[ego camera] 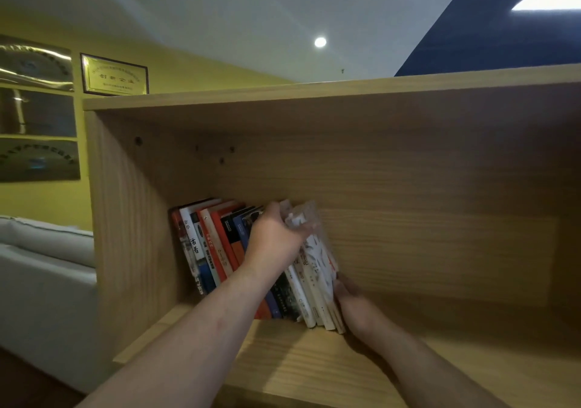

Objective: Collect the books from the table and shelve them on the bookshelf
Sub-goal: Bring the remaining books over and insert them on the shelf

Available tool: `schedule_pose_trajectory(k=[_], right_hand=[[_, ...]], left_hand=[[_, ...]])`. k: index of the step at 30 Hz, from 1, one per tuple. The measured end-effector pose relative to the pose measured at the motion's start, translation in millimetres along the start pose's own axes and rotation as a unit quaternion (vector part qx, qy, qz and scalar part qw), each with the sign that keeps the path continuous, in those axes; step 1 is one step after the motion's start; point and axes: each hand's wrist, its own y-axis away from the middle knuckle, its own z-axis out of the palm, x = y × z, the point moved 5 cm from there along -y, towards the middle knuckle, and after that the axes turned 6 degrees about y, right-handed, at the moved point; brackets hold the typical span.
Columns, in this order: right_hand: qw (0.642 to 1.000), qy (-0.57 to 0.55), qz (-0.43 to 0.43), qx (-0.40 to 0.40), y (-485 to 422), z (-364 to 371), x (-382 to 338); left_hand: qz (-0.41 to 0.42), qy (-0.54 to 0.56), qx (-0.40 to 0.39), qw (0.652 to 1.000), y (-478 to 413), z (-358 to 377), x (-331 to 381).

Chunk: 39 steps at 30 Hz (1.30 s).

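A person's left hand (pixel 276 234) curls over the blurred top edges of a few white-spined paperbacks (pixel 314 269), gripping them at the right end of a row of books (pixel 213 250) standing in the top compartment of a pale bookshelf (pixel 408 187) with a wood-grain finish. The right hand (pixel 355 304) lies low against the outer cover of the last paperback, near the shelf board (pixel 314 360); motion blur and the book's edge hide its fingers, so whether it presses flat or grasps cannot be told. The row stands spine-out and tilts leftward in the view: red, orange, blue and black spines at left, thin glossy white ones at right, some with printed characters. The left forearm crosses in front of the middle spines and hides their lower halves. A gap of bare board separates the leftmost book from the upright side panel (pixel 119 219). To the right of the right hand the board runs on as plain grained wood towards the frame's edge, and the back panel rises well above the book tops. Beyond the shelf, a framed gold plaque (pixel 114 75) and three dull metal plaques (pixel 36 61) hang on a yellow wall above a light grey cushioned sofa (pixel 47 250). A round ceiling light (pixel 320 42) glows overhead.
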Motion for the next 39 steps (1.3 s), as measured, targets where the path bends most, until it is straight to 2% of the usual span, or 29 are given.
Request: schedule_pose_trajectory(k=[1,3,5,6,8,10,13,18,25,27,29,30,33,35,39], right_hand=[[0.998,0.061,0.009,0.01,2.4,-1.5,-2.2],[0.989,0.147,0.008,0.026,5.8,-5.7,-6.0],[0.996,0.091,0.01,0.011,3.3,-4.7,-6.3],[0.997,0.073,0.007,0.013,-0.5,-5.1,-5.3],[0.998,0.055,-0.005,0.029,-9.3,-7.9,-5.8],[0.999,0.038,-0.006,0.019,-13.7,-8.6,-5.0],[1.0,0.01,0.01,0.006,-22.2,-5.4,2.1],[0.999,-0.036,-0.015,-0.018,-40.6,15.9,3.1],[0.993,-0.092,-0.061,-0.036,-47.6,51.1,-27.7],[0.991,-0.107,-0.066,-0.036,-46.7,54.4,-32.3],[0.99,-0.112,-0.081,-0.021,-40.9,51.1,-32.3],[0.99,-0.106,-0.095,-0.013,-33.7,47.8,-35.1],[0.988,-0.071,-0.136,0.007,-16.0,42.8,-37.5],[0.987,-0.01,-0.157,0.016,-12.4,46.5,-39.2],[0.985,0.06,-0.159,0.028,-13.6,53.4,-42.0]], left_hand=[[-0.009,0.014,0.025,1.0,5.9,-11.1,-9.7],[-0.005,0.017,0.125,0.992,17.7,-45.0,-39.4],[-0.039,0.012,0.227,0.973,25.6,-85.7,-80.4],[-0.084,0.035,0.24,0.966,24.0,-98.8,-100.6],[-0.153,0.116,0.182,0.964,9.9,-105.4,-125.3],[-0.154,0.132,0.101,0.974,-7.4,-98.9,-131.2],[-0.125,0.152,0.103,0.975,-21.4,-91.4,-134.5],[-0.072,0.162,0.107,0.978,-31.3,-86.4,-138.0],[-0.051,0.057,0.102,0.992,-35.0,-103.4,-137.6],[-0.049,-0.051,0.128,0.989,-29.0,-104.9,-135.1],[-0.014,-0.192,0.153,0.969,-17.5,-104.4,-126.8],[0.006,-0.228,0.155,0.961,-11.6,-104.2,-124.5],[0.025,-0.264,0.081,0.961,1.4,-98.4,-130.7],[0.019,-0.268,0.042,0.962,3.2,-97.1,-137.3],[0.047,-0.272,0.04,0.96,3.9,-102.2,-140.2]])
